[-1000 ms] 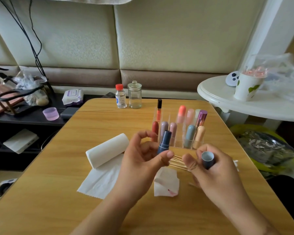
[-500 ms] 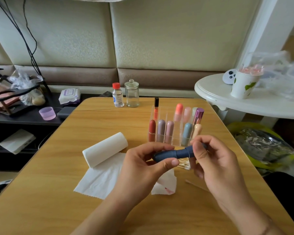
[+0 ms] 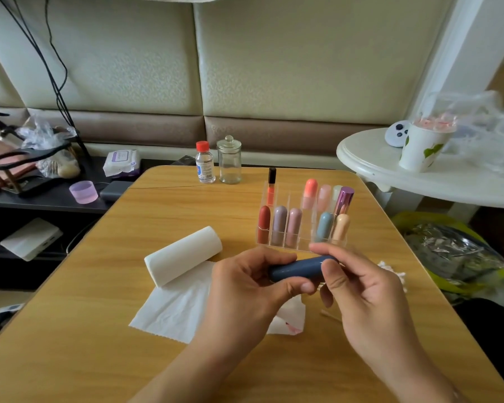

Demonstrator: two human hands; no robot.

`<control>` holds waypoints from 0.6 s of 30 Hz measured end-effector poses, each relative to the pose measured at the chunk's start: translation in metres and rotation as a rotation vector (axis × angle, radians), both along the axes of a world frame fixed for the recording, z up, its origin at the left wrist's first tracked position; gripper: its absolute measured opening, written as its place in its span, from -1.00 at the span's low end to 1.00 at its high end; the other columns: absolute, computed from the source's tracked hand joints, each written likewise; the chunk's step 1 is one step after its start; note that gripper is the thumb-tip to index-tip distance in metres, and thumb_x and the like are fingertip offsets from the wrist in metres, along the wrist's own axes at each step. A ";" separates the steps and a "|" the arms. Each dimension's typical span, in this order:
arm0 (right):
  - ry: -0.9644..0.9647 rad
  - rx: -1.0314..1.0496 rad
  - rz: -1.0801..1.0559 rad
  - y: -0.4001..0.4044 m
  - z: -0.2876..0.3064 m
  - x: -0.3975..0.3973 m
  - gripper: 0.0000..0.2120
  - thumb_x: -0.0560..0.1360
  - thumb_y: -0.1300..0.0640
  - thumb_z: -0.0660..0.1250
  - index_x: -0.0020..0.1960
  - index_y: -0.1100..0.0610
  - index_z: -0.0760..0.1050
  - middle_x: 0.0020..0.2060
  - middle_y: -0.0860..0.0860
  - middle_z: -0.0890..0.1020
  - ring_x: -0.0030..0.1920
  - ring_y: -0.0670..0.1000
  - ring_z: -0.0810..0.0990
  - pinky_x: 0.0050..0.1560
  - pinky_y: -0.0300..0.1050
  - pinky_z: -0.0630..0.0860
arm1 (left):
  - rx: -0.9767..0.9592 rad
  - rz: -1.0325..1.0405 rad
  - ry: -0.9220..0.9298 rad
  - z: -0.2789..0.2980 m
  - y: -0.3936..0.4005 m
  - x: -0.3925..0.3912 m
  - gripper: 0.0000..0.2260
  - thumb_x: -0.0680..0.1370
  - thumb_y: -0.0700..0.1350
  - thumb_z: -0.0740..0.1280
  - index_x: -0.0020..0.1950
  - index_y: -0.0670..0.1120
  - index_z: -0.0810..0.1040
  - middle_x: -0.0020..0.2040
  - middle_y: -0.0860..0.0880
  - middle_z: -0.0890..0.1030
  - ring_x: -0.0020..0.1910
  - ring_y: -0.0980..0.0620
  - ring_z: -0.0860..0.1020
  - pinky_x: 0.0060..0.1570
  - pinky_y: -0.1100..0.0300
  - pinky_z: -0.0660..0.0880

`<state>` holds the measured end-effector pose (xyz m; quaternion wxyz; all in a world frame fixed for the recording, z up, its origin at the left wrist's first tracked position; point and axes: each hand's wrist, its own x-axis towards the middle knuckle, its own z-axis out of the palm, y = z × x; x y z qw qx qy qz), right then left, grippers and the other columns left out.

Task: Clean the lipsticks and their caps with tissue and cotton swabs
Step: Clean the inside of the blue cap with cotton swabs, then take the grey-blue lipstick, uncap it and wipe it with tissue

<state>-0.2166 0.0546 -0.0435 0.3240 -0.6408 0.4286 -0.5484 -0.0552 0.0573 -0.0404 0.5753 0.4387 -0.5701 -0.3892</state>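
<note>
Dark blue, glossy, capsule-shaped plastic lipstick (image 3: 298, 269): held level above the wooden surface (image 3: 99, 330), just in front of the clear acrylic organiser of capped lipsticks (image 3: 300, 225). Left hand (image 3: 245, 289): our grip curls round the tube's left end, thumb beneath. Right hand (image 3: 358, 286): fingers pinch the right end. Advice: we judge the cap is being seated; push straight along the axis, both ends steady, until it closes flush.

We have one view, worn on the head, looking forward and down, close over the table (image 3: 99, 330), with a padded wall (image 3: 274, 68) beyond its far edge.
</note>
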 end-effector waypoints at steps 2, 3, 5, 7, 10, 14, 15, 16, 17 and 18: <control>-0.002 -0.006 0.009 -0.003 -0.001 -0.002 -0.81 0.55 -0.11 0.36 0.12 -0.15 0.65 -0.19 -0.23 0.65 -0.16 -0.13 0.63 -0.16 -0.41 0.48 | 0.007 0.002 -0.017 -0.002 -0.003 -0.001 -0.71 0.25 -0.07 0.60 -0.07 0.01 0.67 -0.19 0.03 0.72 -0.17 0.05 0.70 -0.15 0.27 0.57; -0.036 -0.001 0.017 -0.004 -0.001 -0.003 -0.81 0.53 -0.08 0.38 0.12 -0.15 0.65 -0.15 -0.20 0.67 -0.14 -0.13 0.64 -0.13 -0.39 0.50 | 0.008 -0.001 -0.041 -0.003 -0.004 -0.002 -0.69 0.26 -0.07 0.60 -0.04 0.01 0.67 -0.16 0.05 0.72 -0.15 0.09 0.69 -0.13 0.28 0.57; -0.112 -0.010 -0.002 -0.006 0.001 -0.004 -0.69 0.44 0.03 0.40 0.19 -0.09 0.60 -0.06 -0.10 0.70 -0.07 -0.11 0.66 -0.07 -0.34 0.55 | -0.005 -0.010 -0.123 -0.003 -0.007 -0.002 -0.56 0.28 -0.01 0.61 0.13 0.02 0.62 -0.03 0.12 0.71 -0.03 0.16 0.66 -0.03 0.29 0.57; -0.144 -0.067 -0.090 -0.009 0.008 -0.007 -0.67 0.42 0.10 0.41 0.17 -0.04 0.54 -0.01 -0.05 0.71 -0.01 -0.09 0.67 -0.04 -0.31 0.57 | -0.019 0.016 -0.224 -0.004 -0.008 0.000 -0.48 0.33 0.10 0.56 0.25 0.08 0.56 0.08 0.22 0.65 0.07 0.22 0.61 0.02 0.31 0.55; 0.029 -0.184 -0.196 -0.023 0.028 -0.017 -0.77 0.44 0.06 0.42 0.07 -0.09 0.50 -0.03 -0.09 0.69 0.00 -0.08 0.66 -0.08 -0.31 0.53 | -0.034 0.101 -0.346 -0.005 -0.009 0.004 -0.69 0.46 0.14 0.46 0.18 0.18 0.57 0.05 0.29 0.62 0.07 0.26 0.57 -0.02 0.32 0.55; 0.544 -0.240 -0.267 -0.061 0.053 -0.021 -0.82 0.48 0.05 0.45 0.04 -0.09 0.51 -0.04 -0.11 0.62 0.05 -0.07 0.56 0.02 -0.20 0.44 | -0.039 0.117 -0.382 -0.007 -0.011 0.004 -0.86 0.52 0.04 0.44 0.06 0.18 0.61 -0.02 0.31 0.61 0.03 0.25 0.57 -0.06 0.34 0.54; 0.669 -0.254 -0.293 -0.071 0.055 -0.020 -0.83 0.49 0.04 0.45 0.04 -0.08 0.53 -0.07 -0.09 0.61 0.03 -0.03 0.54 0.03 -0.14 0.44 | -0.040 0.113 -0.396 -0.007 -0.011 0.004 -0.87 0.52 0.03 0.43 0.06 0.17 0.62 -0.02 0.30 0.61 0.03 0.25 0.56 -0.07 0.35 0.53; 0.796 -0.270 -0.317 -0.079 0.056 -0.017 -0.84 0.49 0.01 0.46 0.04 -0.06 0.55 -0.08 -0.07 0.61 0.02 0.00 0.53 0.03 -0.09 0.42 | -0.041 0.108 -0.411 -0.007 -0.011 0.004 -0.88 0.53 0.02 0.42 0.05 0.16 0.62 -0.03 0.30 0.61 0.03 0.25 0.56 -0.07 0.34 0.53; 0.915 -0.288 -0.335 -0.085 0.055 -0.014 -0.83 0.49 -0.01 0.46 0.05 -0.05 0.56 -0.08 -0.04 0.61 0.03 0.03 0.53 0.05 -0.05 0.38 | -0.042 0.105 -0.420 -0.008 -0.011 0.004 -0.89 0.53 0.02 0.42 0.04 0.16 0.62 -0.04 0.29 0.61 0.03 0.25 0.56 -0.08 0.34 0.53; 1.009 -0.315 -0.346 -0.089 0.053 -0.012 -0.82 0.48 -0.03 0.46 0.05 -0.05 0.57 -0.08 -0.01 0.61 0.04 0.06 0.53 0.06 -0.04 0.33 | -0.044 0.104 -0.421 -0.008 -0.011 0.004 -0.90 0.53 0.01 0.42 0.03 0.15 0.62 -0.04 0.28 0.61 0.03 0.24 0.55 -0.08 0.32 0.53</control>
